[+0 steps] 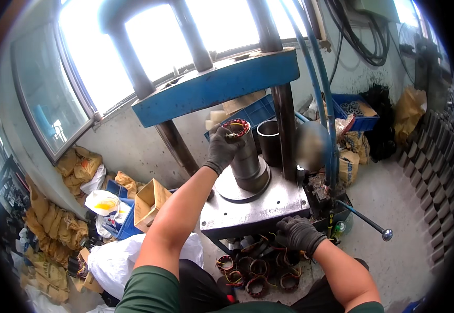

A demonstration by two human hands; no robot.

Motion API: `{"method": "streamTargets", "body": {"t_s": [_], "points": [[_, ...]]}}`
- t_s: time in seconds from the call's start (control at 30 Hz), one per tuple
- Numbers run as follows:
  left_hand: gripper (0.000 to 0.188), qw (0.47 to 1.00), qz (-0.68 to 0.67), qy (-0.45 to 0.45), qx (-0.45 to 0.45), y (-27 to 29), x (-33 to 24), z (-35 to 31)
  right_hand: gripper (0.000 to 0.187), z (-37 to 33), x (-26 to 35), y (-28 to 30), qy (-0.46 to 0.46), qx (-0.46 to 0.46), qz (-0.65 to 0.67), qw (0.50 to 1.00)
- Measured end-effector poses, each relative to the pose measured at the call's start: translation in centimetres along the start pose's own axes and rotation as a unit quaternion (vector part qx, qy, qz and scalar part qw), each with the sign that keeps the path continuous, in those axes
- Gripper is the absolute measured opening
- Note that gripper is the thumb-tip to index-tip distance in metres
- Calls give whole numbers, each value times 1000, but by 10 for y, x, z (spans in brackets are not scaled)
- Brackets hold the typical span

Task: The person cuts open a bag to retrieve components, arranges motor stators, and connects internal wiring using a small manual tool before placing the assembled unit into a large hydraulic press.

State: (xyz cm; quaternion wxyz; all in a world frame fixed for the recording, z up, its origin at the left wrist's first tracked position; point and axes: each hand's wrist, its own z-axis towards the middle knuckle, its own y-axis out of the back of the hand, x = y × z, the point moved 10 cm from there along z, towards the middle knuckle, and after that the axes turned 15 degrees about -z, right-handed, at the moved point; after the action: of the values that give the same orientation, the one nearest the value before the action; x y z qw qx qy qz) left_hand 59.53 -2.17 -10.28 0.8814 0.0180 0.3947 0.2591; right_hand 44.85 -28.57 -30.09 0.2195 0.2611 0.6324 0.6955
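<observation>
Left hand [221,148] grip pinching wound stator [237,128] atop steel cylinder [245,159], right hand [297,233] (grip unclear)

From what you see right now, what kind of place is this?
Probably a small motor repair or recycling workshop. A blue press stands on a steel base, the gloved left hand sets a wound stator on its cylinder, and more stators lie below.

1. The fingertips of the left hand [221,148] are hidden behind the wound ring [237,127] on the steel cylinder [248,159].
2. What the right hand [298,233] grips cannot be told (its palm is turned down over the ring pile [253,268]).
3. The press columns [190,31] are cut off by the top edge.
4. A blurred patch [313,146] masks part of the press.
</observation>
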Motion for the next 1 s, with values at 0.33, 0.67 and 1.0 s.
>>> {"method": "streamTargets", "body": {"t_s": [0.33, 0.67, 1.0], "points": [[56, 995, 95, 9, 41, -1, -17, 1, 53, -14, 32, 3, 68, 54, -9, 996], [71, 971, 212, -81, 78, 8, -42, -15, 42, -25, 53, 8, 148, 87, 51, 984], [33, 979, -162, 121, -30, 158, -47, -204, 27, -43, 52, 71, 191, -48, 106, 975]]}}
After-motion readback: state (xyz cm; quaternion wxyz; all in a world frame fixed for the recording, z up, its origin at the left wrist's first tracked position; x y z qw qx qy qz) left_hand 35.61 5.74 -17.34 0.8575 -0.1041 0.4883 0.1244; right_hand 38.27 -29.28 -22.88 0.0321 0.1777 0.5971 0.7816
